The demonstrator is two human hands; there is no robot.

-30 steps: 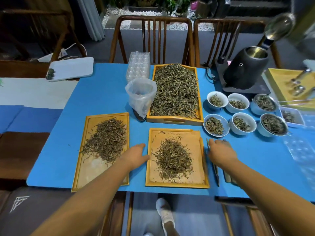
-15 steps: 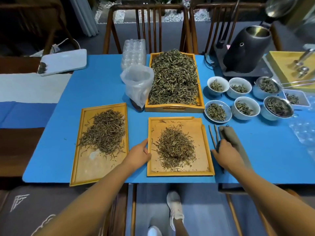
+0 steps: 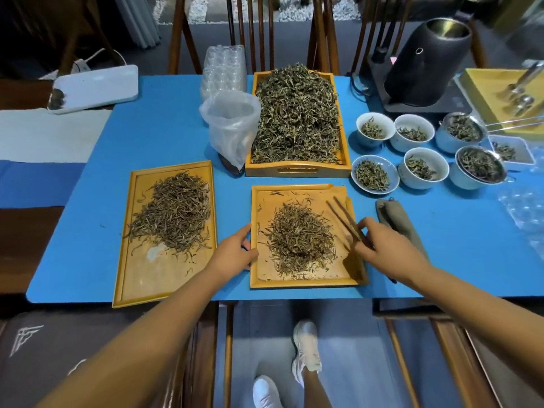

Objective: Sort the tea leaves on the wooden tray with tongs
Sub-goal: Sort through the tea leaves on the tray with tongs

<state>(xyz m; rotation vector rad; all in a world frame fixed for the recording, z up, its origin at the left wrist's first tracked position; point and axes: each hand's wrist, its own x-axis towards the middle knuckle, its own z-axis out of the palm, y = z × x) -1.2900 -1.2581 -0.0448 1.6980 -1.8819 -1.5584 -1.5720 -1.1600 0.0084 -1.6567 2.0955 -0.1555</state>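
A flat wooden tray (image 3: 306, 280) lies at the table's near edge with a heap of brown tea leaves (image 3: 300, 237) in its middle. My right hand (image 3: 385, 248) holds thin dark wooden tongs (image 3: 343, 214), whose tips point up and away over the tray's right side. My left hand (image 3: 235, 251) grips the tray's left rim. Another flat tray (image 3: 138, 266) to the left carries a second leaf heap (image 3: 173, 213).
A deep tray (image 3: 297, 169) heaped with green leaves stands behind, beside a plastic-lined cup (image 3: 231, 125). Several bowls of leaves (image 3: 374, 173) sit to the right, with a grey cloth pouch (image 3: 394, 216) and a black kettle (image 3: 426, 63) further back. Chairs line the far edge.
My right hand has lifted the tongs off the blue mat beside the pouch and brought them over the tray's right side. My left hand stays on the tray's left rim.
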